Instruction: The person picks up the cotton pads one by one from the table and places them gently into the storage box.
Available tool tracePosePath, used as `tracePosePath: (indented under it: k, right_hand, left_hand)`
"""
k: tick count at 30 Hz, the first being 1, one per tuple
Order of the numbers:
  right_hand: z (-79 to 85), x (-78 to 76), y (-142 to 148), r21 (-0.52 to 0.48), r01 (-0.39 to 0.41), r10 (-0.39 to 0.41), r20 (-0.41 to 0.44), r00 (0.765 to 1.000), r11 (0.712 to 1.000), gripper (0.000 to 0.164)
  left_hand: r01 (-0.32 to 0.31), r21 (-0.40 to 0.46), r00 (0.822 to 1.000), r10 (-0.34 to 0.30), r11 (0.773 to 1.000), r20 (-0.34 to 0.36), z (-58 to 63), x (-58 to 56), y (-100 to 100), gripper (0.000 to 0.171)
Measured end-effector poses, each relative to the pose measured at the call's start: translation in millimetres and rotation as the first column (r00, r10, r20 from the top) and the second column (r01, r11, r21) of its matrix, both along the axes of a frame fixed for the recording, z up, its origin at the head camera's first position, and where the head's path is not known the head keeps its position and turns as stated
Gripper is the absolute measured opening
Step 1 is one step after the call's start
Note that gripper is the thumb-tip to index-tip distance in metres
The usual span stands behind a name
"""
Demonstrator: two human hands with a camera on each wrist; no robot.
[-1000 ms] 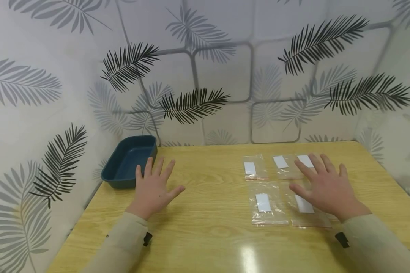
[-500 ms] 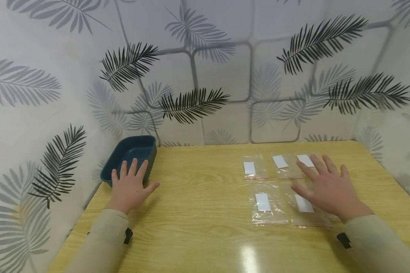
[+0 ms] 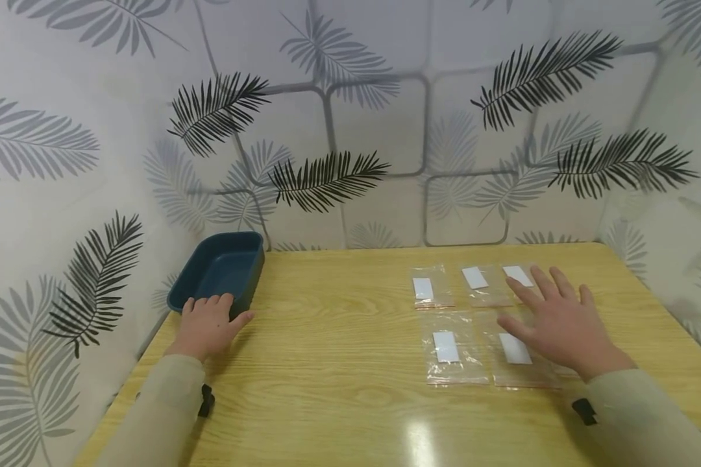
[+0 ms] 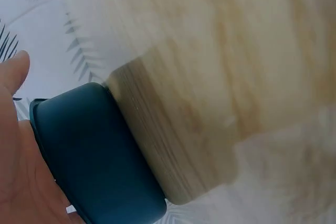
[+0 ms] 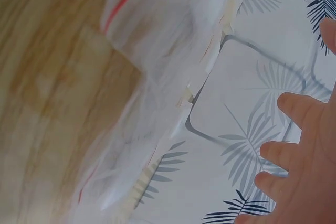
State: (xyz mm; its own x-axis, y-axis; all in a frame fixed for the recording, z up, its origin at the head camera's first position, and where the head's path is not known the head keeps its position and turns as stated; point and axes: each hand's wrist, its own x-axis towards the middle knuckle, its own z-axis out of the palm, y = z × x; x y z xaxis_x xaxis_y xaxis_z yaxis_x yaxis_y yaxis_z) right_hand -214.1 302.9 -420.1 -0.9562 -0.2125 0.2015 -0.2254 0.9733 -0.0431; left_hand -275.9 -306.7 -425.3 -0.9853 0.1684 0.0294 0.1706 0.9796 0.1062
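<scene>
My left hand (image 3: 206,326) is at the near end of a dark teal plastic bin (image 3: 241,285), its fingers bent over the rim and the thumb spread to the right. In the left wrist view, the bin's outer wall (image 4: 100,153) stands beside the palm, and the finger ends are hidden behind the rim. My right hand (image 3: 561,327) hovers with spread fingers above clear zip bags and holds nothing. Each visible bag, such as the front one (image 3: 470,366), has a white card (image 3: 446,347) in it. The hand partly covers the bags at the right.
The bin stands at the far left corner of the wood-grain table (image 3: 327,370), close to the leaf-patterned wall (image 3: 380,214). The bags lie flat in two rows on the right side, with red zip strips along their near edges.
My left hand has moved left and down onto the bin's near rim, and its fingers have gone from spread to bent. The right hand stays over the bags with little movement.
</scene>
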Motion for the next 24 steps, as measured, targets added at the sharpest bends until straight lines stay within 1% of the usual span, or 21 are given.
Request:
tracePosePath:
  k: [3, 8, 10, 12, 15, 19, 24]
  right_hand:
    - [-0.8, -0.1, 0.8, 0.000, 0.001, -0.001, -0.003, 1.000, 1.000, 0.085]
    - [-0.5, 0.4, 1.0, 0.002, -0.003, 0.003, -0.013, 1.000, 1.000, 0.084]
    - [-0.1, 0.8, 0.5, 0.004, -0.005, 0.005, -0.011, 1.000, 1.000, 0.084]
    - [0.2, 1.1, -0.1, 0.007, -0.005, 0.005, -0.007, 1.000, 1.000, 0.084]
    - [1.1, 1.6, -1.0, 0.007, -0.006, 0.006, -0.003, 1.000, 1.000, 0.084]
    - [3.3, 2.0, -2.1, -0.001, -0.008, 0.008, -0.010, 1.000, 1.000, 0.083]
    - [5.8, 2.7, -3.4, 0.001, -0.014, 0.014, -0.014, 1.000, 1.000, 0.083]
  left_hand:
    - [0.004, -0.017, 1.000, -0.003, 1.000, 0.010, 1.5, -3.2, 0.2, 0.070]
    - [0.007, -0.040, 0.999, -0.006, 0.999, 0.034, 2.2, -9.1, 0.6, 0.032]
    - [0.012, -0.052, 0.999, -0.010, 0.999, 0.041, 1.6, -11.5, 0.0, 0.022]
    - [0.019, -0.068, 0.999, -0.016, 0.998, 0.052, 1.3, -13.6, -1.1, 0.016]
    - [0.040, -0.082, 0.997, -0.034, 0.996, 0.074, 3.0, -15.7, -2.8, 0.017]
    - [0.081, -0.092, 0.992, -0.071, 0.992, 0.106, 7.9, -17.0, -4.4, 0.033]
    - [0.120, -0.072, 0.984, -0.109, 0.990, 0.143, 10.5, -19.1, -4.0, 0.043]
